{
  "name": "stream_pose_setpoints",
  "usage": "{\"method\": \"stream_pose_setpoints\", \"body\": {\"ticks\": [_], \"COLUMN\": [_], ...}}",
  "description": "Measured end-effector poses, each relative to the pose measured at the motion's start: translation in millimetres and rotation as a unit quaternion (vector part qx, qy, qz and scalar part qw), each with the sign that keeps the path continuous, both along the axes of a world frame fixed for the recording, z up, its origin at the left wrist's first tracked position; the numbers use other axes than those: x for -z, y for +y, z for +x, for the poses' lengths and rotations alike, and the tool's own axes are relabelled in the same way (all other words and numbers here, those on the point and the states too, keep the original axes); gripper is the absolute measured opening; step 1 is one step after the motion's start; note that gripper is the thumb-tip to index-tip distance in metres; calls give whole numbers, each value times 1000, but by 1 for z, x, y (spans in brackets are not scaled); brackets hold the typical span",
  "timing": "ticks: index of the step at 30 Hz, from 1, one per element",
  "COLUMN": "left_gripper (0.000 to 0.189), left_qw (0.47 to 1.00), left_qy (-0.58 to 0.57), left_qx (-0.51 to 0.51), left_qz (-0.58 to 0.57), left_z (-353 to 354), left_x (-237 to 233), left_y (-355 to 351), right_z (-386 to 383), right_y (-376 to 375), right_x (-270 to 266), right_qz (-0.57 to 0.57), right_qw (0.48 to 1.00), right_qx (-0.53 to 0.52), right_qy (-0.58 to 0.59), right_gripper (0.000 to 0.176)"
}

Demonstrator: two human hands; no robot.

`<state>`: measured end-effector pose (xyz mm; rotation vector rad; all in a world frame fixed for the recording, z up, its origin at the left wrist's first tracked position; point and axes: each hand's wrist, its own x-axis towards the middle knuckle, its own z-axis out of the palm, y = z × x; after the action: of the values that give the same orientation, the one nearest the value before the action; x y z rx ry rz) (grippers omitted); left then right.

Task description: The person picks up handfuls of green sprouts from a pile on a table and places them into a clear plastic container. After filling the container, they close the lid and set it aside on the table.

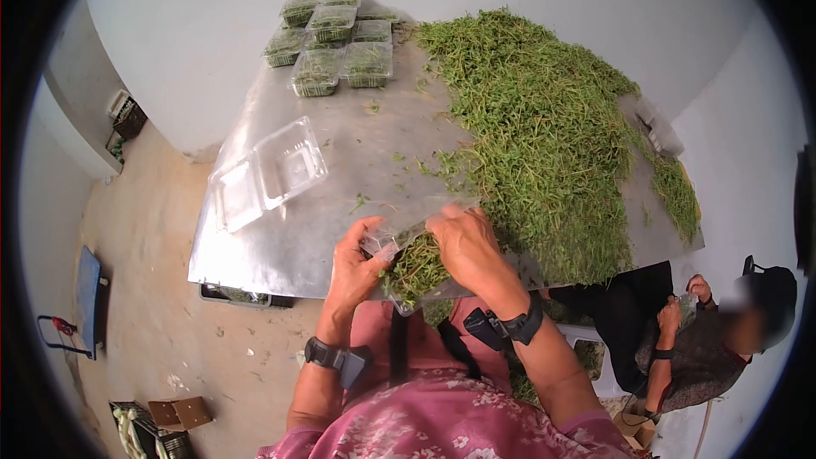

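A clear plastic clamshell box (406, 219) filled with green sprigs (416, 272) is at the table's front edge, its lid partly raised. My left hand (357, 259) grips the box's left side, thumb over the rim. On the right, my right hand (463, 242) has its fingers curled at the lid's edge, close to the sprigs. An empty open clamshell (293, 161) lies on the metal table (365, 149) to the left. Beside my right hand spreads a large heap of green sprigs (552, 144).
Filled, closed boxes (367, 64) are stacked at the back left. A seated co-worker (705, 340) at the right holds something clear and green. A crate (242, 296) sits under the table's left front edge; a blue trolley (89, 297) stands at the far left.
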<state>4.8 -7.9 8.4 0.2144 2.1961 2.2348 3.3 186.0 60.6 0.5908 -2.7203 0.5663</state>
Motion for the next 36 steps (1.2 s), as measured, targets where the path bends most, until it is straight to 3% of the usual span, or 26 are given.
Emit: {"method": "stream_pose_setpoints", "body": {"ticks": [5, 11, 17, 21, 30, 33, 36], "left_gripper": [36, 35, 38, 34, 38, 39, 37], "left_qw": [1000, 1000, 999, 999, 1000, 1000, 1000], "left_qy": [8, 9, -13, 8, 10, 7, -9], "left_qx": [1, 6, 10, 22, -1, -12, -20], "left_qz": [5, 3, 39, 24, -1, -25, -12], "left_z": [-3, 1, 1, 3, 5, 5, 6], "left_x": [4, 1, -1, -3, -12, -10, -11], "left_y": [0, -1, 1, -2, 4, 3, 4], "right_z": [1, 15, 20, 26, 34, 37, 38], "right_y": [-4, -7, -14, -21, -13, -10, -7], "right_x": [9, -1, -5, 8, 12, 13, 20], "right_qz": [-19, 11, 80, 69, -9, -25, -103], "right_qw": [999, 1000, 996, 996, 997, 1000, 995], "right_qx": [12, 17, 22, 19, 9, 1, 0], "right_qy": [47, -5, -31, 52, 80, 2, 9], "right_gripper": [20, 32, 23, 12, 9, 33, 35]}}
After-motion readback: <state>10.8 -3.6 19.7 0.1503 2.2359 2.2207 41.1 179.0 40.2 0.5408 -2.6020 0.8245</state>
